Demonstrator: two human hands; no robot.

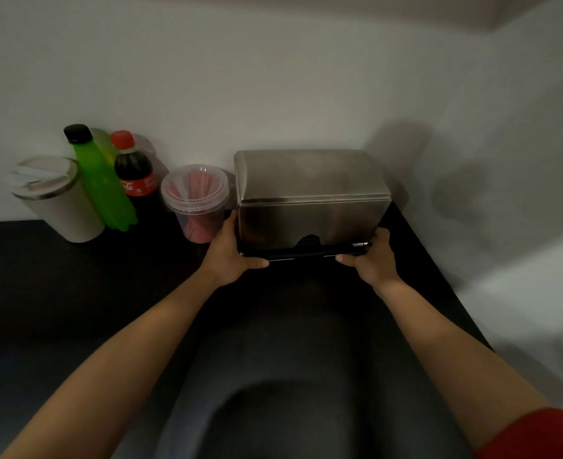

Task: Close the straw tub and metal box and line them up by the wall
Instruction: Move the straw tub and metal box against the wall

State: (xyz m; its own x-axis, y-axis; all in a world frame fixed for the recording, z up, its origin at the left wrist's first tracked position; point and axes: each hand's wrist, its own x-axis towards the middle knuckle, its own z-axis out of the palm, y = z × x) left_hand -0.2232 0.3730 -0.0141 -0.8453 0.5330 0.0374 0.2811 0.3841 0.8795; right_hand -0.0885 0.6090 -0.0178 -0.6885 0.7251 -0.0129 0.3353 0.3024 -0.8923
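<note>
A shiny metal box (pixel 313 200) stands on the dark counter (pixel 74 276) with its back near the white wall; its lid is down. My left hand (pixel 230 253) grips its lower left corner, thumb along the front bottom edge. My right hand (pixel 372 256) holds the lower right corner the same way. Just left of the box, touching or nearly touching it, stands a clear plastic straw tub (pixel 195 200) with red straws inside and a clear lid on top.
Along the wall to the left stand a cola bottle (pixel 136 173), a green drink bottle (pixel 106 183) and a white lidded tumbler (pixel 58 200). The counter ends just right of the box, where a side wall meets it.
</note>
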